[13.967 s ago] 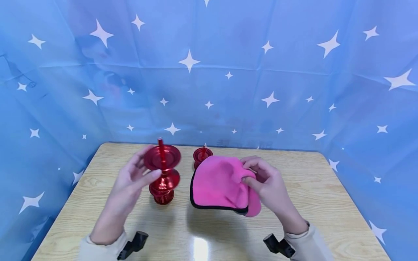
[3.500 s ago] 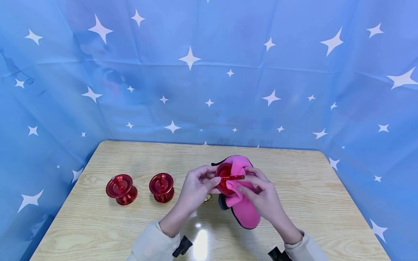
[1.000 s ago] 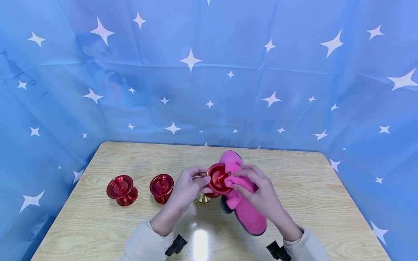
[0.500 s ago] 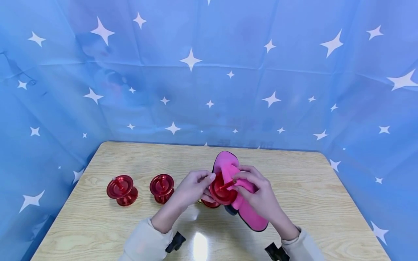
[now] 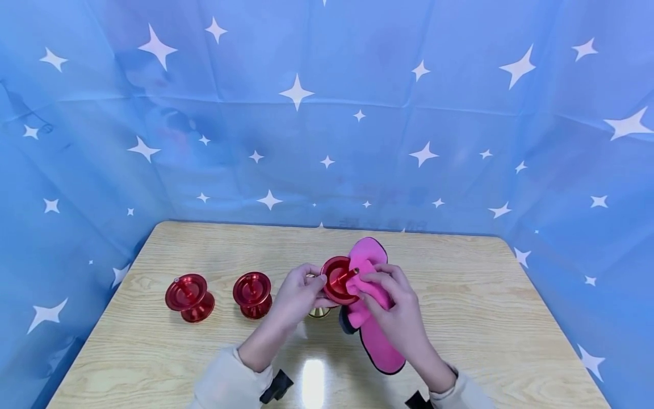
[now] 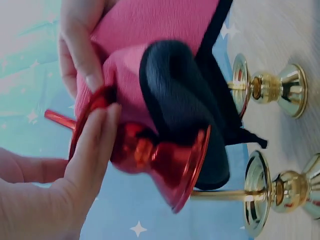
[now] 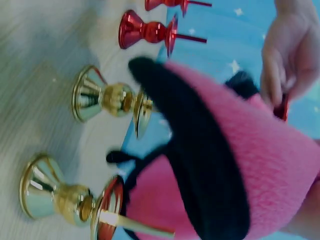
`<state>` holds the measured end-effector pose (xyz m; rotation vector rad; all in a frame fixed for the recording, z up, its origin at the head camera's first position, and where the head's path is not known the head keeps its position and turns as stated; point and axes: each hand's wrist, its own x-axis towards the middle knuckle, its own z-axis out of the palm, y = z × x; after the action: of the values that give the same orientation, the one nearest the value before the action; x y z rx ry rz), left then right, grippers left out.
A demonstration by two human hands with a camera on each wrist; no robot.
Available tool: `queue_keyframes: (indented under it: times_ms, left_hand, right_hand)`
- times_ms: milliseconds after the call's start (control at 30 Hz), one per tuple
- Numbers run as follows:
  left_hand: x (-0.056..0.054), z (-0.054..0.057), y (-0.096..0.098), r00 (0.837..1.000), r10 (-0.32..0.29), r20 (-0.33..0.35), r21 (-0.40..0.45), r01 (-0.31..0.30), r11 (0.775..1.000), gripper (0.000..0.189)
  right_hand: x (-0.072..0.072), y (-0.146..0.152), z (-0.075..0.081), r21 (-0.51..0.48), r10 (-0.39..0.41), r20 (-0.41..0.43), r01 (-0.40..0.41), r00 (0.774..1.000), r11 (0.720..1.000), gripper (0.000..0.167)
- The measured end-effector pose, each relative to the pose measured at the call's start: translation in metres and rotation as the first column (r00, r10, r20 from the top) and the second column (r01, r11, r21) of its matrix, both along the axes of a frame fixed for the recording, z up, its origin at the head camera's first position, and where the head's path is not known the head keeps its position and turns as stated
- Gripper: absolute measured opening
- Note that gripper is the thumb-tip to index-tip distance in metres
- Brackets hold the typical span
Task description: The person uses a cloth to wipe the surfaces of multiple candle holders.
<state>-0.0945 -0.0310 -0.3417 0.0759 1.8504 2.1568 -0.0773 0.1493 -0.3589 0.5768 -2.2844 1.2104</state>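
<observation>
My left hand (image 5: 298,298) grips a red metal candlestick (image 5: 333,288) below its upper dish, off the table and tilted towards the right. In the left wrist view, its flared red base (image 6: 172,162) and thin spike show. My right hand (image 5: 398,307) pinches a pink cloth (image 5: 380,343) with a dark edging, bunched against the dish beside the spike. The cloth's free end hangs down; its grey underside (image 6: 175,80) faces the left wrist camera. In the right wrist view, the cloth hides most of the candlestick.
Two more red candlesticks, one at far left (image 5: 190,298) and one nearer the middle (image 5: 252,295), stand upright on the wooden table (image 5: 490,324). Behind the hands stand two gold candlesticks, a nearer (image 7: 60,195) and a farther (image 7: 107,97). A blue star-patterned curtain (image 5: 327,130) surrounds the table.
Fourteen seconds ago the left hand held a red candlestick farther left, apart from the cloth. Over the last half second, the held candlestick has shifted slightly up and left, and the cloth with it.
</observation>
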Motion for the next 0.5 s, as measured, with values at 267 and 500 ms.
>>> queue_keyframes:
  times_ms: [267,500]
  left_hand:
    - [0.008,-0.002,0.012,0.991,0.09,-0.1,0.017,-0.089,0.996,0.019]
    - [0.004,0.0,0.004,0.995,-0.056,-0.078,0.038,0.06,0.998,0.017]
  right_hand:
    - [0.007,-0.01,-0.001,0.014,-0.071,-0.085,0.072,0.994,0.997,0.036]
    - [-0.007,0.008,0.002,0.034,0.058,0.021,-0.059,0.998,0.998,0.031]
